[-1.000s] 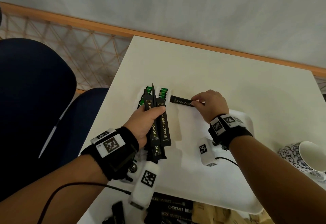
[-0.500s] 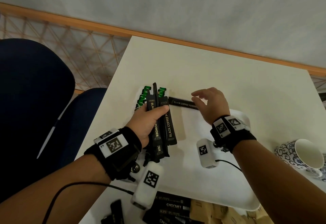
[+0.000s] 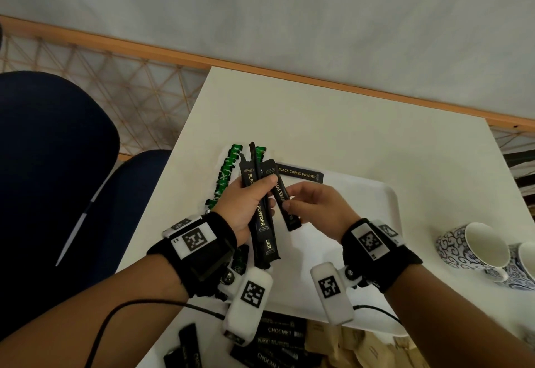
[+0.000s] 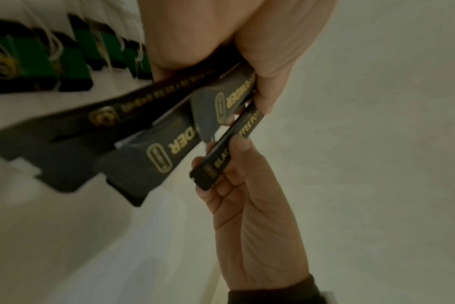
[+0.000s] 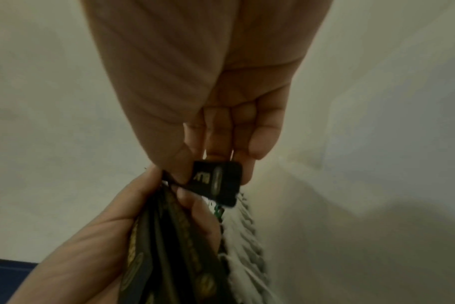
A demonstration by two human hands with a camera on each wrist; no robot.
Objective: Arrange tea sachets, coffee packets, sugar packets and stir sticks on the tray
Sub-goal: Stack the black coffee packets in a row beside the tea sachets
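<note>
While the left hand (image 3: 241, 202) clamps a fan of about 4 black coffee packets (image 3: 260, 223) above the tray (image 3: 388, 202), the right hand (image 3: 315, 208) pinches 1 more packet (image 3: 285, 198) between thumb and fingers at the fan's edge; whether it is being pulled free or added I cannot tell. Only 1 coffee packet (image 3: 299, 173) lies flat at the tray's far edge, and a row of green-tagged tea sachets (image 3: 228, 170) runs along its left side; their number is too blurred to count. So the task looks, at a guess, less than half done: tea is set, coffee barely begun. Near the table's front edge wait more black packets (image 3: 278, 336), at least 5, and a heap of tan packets (image 3: 362, 347), probably sugar. No stir sticks show anywhere. 2 patterned cups (image 3: 474, 249) stand right of the tray.
</note>
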